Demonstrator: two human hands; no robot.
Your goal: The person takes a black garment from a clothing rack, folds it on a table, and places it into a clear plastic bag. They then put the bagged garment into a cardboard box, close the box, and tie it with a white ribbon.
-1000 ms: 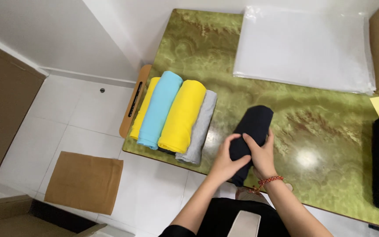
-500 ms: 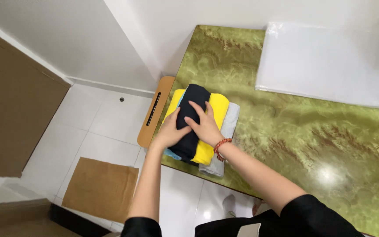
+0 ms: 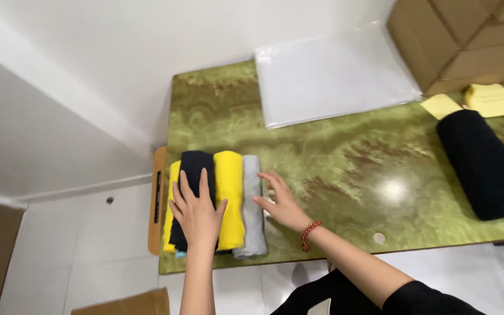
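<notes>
a: item one?
b: black roll [image 3: 196, 175], rolled cloth, lying on top of a row of rolls at the left end of the green marbled table [image 3: 345, 157]. its long axis runs away from the person.
a: position against the hands?
b: left hand [image 3: 196, 213] lies flat on its near half, fingers spread and pointing up the roll, palm pressing down, not clenched. the far half of the roll shows bare beyond the fingertips.
a: right hand?
b: right hand [image 3: 278, 201], open, fingers loosely extended, set against the right flank of the grey roll [image 3: 252, 213] and resting on the table. it does not touch the black roll; the yellow roll [image 3: 228, 198] and the grey roll lie between. a red bead bracelet [image 3: 310, 233] sits on that wrist.
a: neighbours in the row?
b: from the left: a thin yellow edge [image 3: 173, 204] under the black roll, a sliver of blue [image 3: 180, 254] at the near end, then the wide yellow roll touching the black one, then grey, outermost on the right.
a: further out?
b: wooden board [image 3: 157, 204] with a slot handle, just left of the table edge. clear plastic sheet [image 3: 333, 76] at the far side. second black roll [image 3: 485, 163], larger, well apart at the right end. yellow paper notes [image 3: 479, 102] beyond it, cardboard boxes [image 3: 456, 41] in the far right corner. white tiled floor [image 3: 77, 245] below.
</notes>
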